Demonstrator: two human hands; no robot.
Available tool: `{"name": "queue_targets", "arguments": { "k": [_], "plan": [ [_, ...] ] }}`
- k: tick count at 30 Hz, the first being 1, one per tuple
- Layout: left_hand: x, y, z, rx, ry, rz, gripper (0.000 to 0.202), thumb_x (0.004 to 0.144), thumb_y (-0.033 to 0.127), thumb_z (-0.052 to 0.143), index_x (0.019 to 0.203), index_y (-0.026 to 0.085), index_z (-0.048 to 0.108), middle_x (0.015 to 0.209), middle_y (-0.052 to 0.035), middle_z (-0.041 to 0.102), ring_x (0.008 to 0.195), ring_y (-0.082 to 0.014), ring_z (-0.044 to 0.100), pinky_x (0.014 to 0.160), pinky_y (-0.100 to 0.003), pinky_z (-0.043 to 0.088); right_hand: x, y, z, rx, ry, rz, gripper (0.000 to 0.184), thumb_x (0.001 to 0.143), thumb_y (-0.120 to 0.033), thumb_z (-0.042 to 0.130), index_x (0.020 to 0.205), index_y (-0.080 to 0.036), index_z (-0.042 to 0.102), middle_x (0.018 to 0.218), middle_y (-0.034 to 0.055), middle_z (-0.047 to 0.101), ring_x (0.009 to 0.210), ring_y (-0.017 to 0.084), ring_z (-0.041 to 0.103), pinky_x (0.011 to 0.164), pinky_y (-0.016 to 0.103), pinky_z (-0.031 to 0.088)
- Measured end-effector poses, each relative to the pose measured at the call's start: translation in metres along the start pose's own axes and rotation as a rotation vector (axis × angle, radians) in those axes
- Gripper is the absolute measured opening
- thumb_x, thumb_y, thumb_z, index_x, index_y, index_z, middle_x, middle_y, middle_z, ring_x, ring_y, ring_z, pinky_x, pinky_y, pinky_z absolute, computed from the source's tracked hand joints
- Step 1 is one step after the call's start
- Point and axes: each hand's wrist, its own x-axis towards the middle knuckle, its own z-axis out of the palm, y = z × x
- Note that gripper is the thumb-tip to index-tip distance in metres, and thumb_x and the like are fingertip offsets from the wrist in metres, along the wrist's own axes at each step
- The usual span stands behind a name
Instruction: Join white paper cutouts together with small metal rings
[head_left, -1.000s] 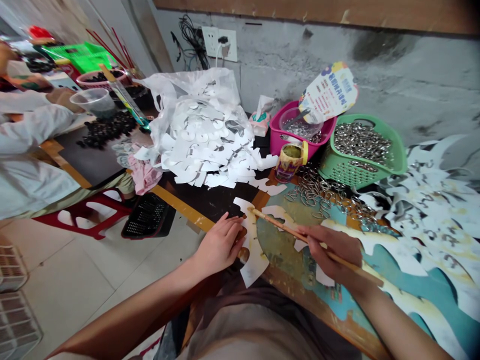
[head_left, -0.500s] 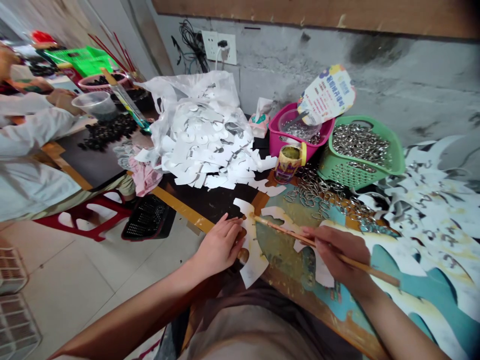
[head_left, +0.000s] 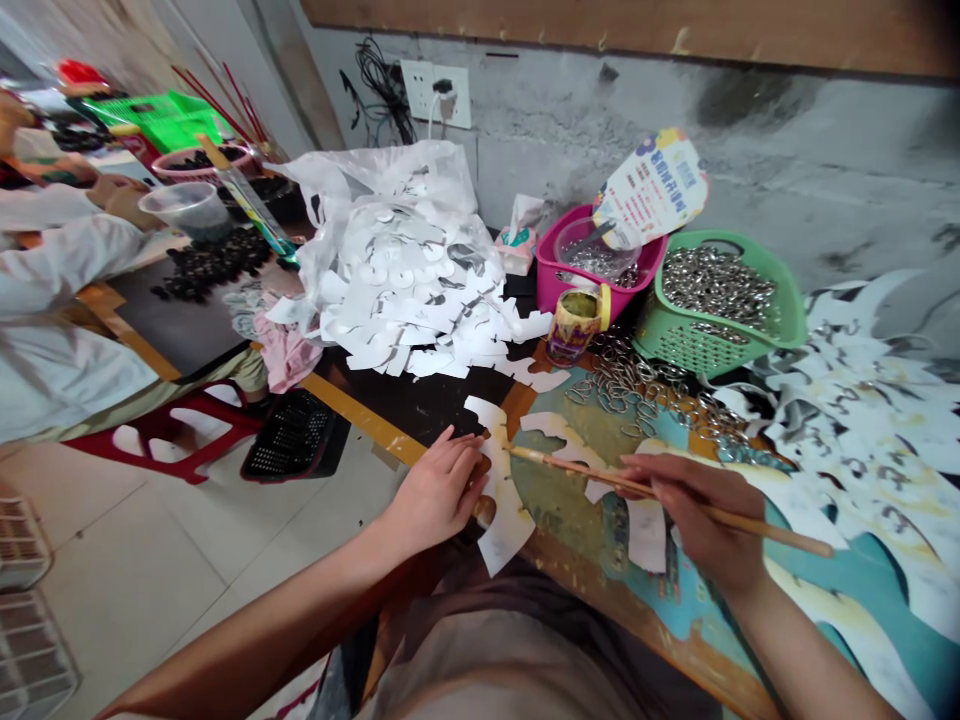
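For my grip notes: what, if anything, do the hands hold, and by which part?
The right hand holds a brush around mid-handle; the left hand is at a white cutout, grip unclear.

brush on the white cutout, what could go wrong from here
The brush, held in the right hand, has its tip at the edge of the white cutout, so a slip could mark the worktop.

The left hand is at the cutout's opposite edge, so a stray stroke might smear its fingers.

The open can stands near loose metal rings; a knock might spill any contents onto them.
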Motion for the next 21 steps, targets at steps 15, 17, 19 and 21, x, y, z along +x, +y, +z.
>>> {"name": "queue_targets", "arguments": {
  "k": [15, 17, 19, 21],
  "plan": [
    [0.001, -0.001, 0.001, -0.005, 0.003, 0.002, 0.011, 0.094, 0.019, 0.049, 0.105, 0.019, 0.053, 0.116, -0.0124, 0.068, 0.126, -0.0259, 0.058, 0.118, -0.053, 0.034, 0.031, 0.018, 0.002, 0.245, 0.024, 0.207, 0.024, 0.093, -0.021, 0.056, 0.104, -0.027, 0.078, 0.089, 0.002, 0.078, 0.078, 0.018, 0.077, 0.073, 0.028, 0.065],
    [0.001, 0.0, 0.001, -0.004, 0.004, -0.003, 0.012, 0.094, 0.019, 0.049, 0.105, 0.019, 0.053, 0.118, -0.0126, 0.067, 0.125, -0.026, 0.059, 0.117, -0.053, 0.035, 0.036, 0.018, 0.002, 0.215, -0.018, 0.225, 0.023, 0.092, -0.021, 0.058, 0.102, -0.026, 0.078, 0.093, 0.0024, 0.078, 0.08, 0.019, 0.077, 0.075, 0.028, 0.065],
    [0.001, 0.0, 0.001, -0.006, 0.008, -0.004, 0.012, 0.094, 0.019, 0.049, 0.105, 0.02, 0.054, 0.118, -0.0125, 0.067, 0.124, -0.0261, 0.059, 0.117, -0.053, 0.035, 0.04, 0.019, 0.0, 0.233, -0.064, 0.222, 0.025, 0.089, -0.018, 0.057, 0.1, -0.025, 0.079, 0.089, 0.0025, 0.078, 0.076, 0.019, 0.077, 0.071, 0.028, 0.065],
    [0.002, 0.001, 0.0, -0.014, 0.008, -0.002, 0.011, 0.094, 0.019, 0.049, 0.104, 0.02, 0.053, 0.116, -0.0121, 0.068, 0.125, -0.026, 0.059, 0.118, -0.053, 0.035, 0.043, 0.02, -0.004, 0.278, -0.059, 0.194, 0.028, 0.087, -0.016, 0.055, 0.099, -0.025, 0.079, 0.082, 0.0022, 0.078, 0.069, 0.018, 0.075, 0.064, 0.027, 0.064]
  ]
}}
